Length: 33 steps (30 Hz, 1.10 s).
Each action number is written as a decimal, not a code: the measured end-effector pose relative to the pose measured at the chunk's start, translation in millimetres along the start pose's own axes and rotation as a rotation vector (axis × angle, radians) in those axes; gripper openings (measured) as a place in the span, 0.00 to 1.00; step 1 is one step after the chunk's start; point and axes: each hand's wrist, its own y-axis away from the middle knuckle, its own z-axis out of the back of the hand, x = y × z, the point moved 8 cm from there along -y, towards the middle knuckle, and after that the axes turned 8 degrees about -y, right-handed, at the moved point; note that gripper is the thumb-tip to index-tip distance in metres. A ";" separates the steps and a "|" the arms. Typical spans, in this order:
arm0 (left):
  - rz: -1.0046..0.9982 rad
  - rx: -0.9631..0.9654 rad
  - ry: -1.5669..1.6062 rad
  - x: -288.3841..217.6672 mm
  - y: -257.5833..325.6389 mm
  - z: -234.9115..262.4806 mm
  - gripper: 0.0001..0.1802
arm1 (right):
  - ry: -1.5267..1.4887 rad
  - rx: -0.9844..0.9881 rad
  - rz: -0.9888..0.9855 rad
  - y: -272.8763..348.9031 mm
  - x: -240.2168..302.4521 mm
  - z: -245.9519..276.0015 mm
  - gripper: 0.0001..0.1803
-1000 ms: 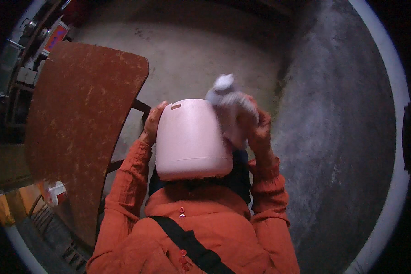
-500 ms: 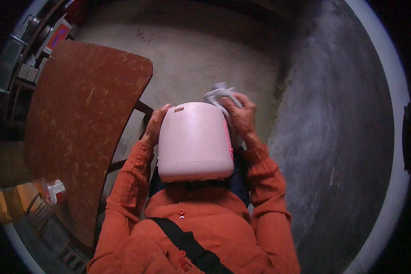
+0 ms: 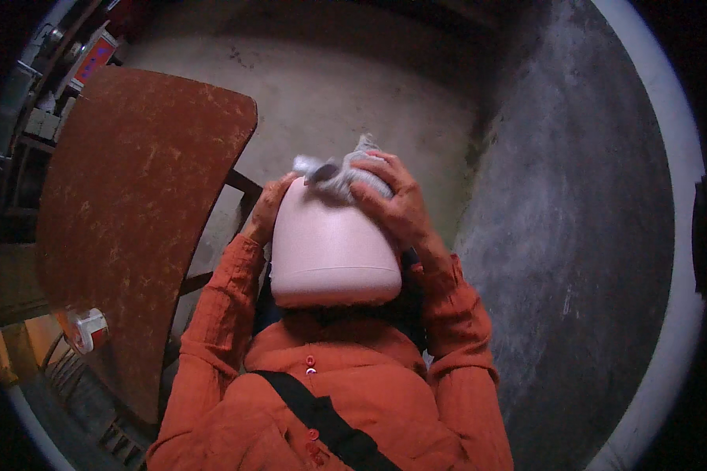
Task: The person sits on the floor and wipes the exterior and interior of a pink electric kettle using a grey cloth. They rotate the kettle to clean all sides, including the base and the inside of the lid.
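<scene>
Holding a pink casing (image 3: 334, 245): left hand (image 3: 268, 212); clutching grey cloth (image 3: 340, 184) against it: right hand (image 3: 401, 202).

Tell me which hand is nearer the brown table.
Left. The left hand, against the left side of the pink container, is just right of the table; the right hand, on the grey cloth, is farther right.

Looks down from head height, close over the orange shirt (image 3: 361, 345), past the left hand (image 3: 268, 209) and right hand (image 3: 401, 201), to the floor (image 3: 353, 86) beyond.
</scene>
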 end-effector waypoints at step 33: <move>0.062 0.214 -0.620 -62.1 -31.4 -53.8 0.31 | -0.162 -0.361 -0.269 27.7 -70.3 42.3 0.18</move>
